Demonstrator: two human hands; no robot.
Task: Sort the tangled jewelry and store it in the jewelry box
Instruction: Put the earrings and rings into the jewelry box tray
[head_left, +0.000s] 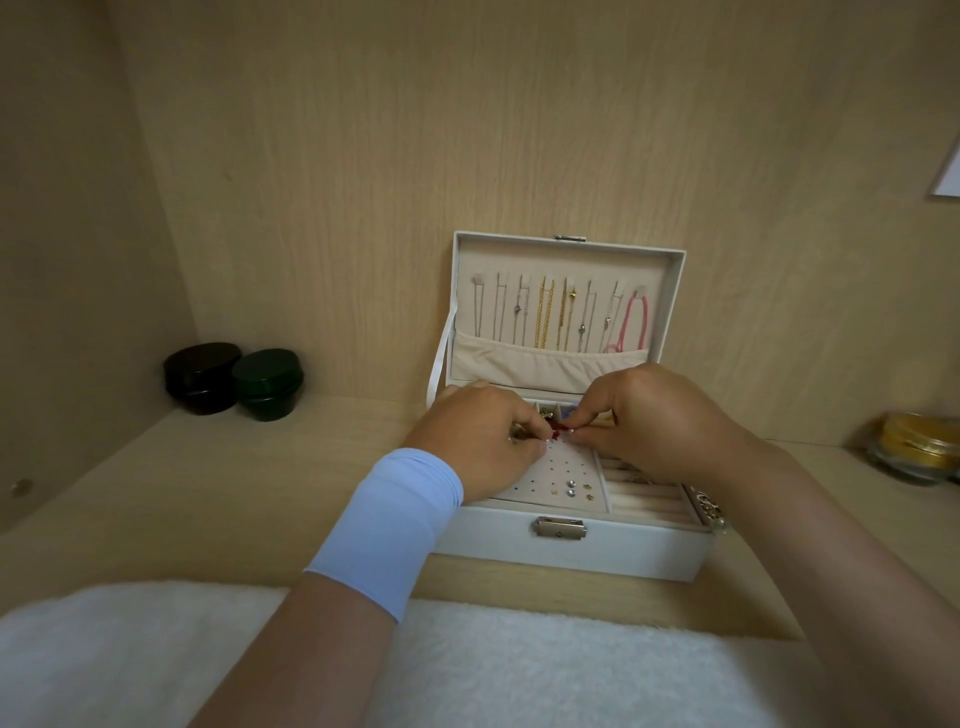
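A white jewelry box (571, 545) stands open on the wooden shelf. Its raised lid (670, 291) holds several hanging chains and a pink cord (635, 317). Over the box's perforated earring panel (558, 470), my left hand (483, 441) and my right hand (654, 421) meet. Both pinch a small red piece of jewelry (558, 427) between their fingertips. A few studs (571, 488) sit in the panel's holes. Beige ring rolls (644, 496) fill the right compartment, partly hidden by my right hand. A pale blue band wraps my left wrist.
Two dark round jars, one black (202, 376) and one green (267, 383), stand at the back left. A gold-lidded glass jar (917, 449) sits at the right. A metallic chain (711, 506) lies at the box's right edge. A white fluffy cloth (156, 654) covers the front.
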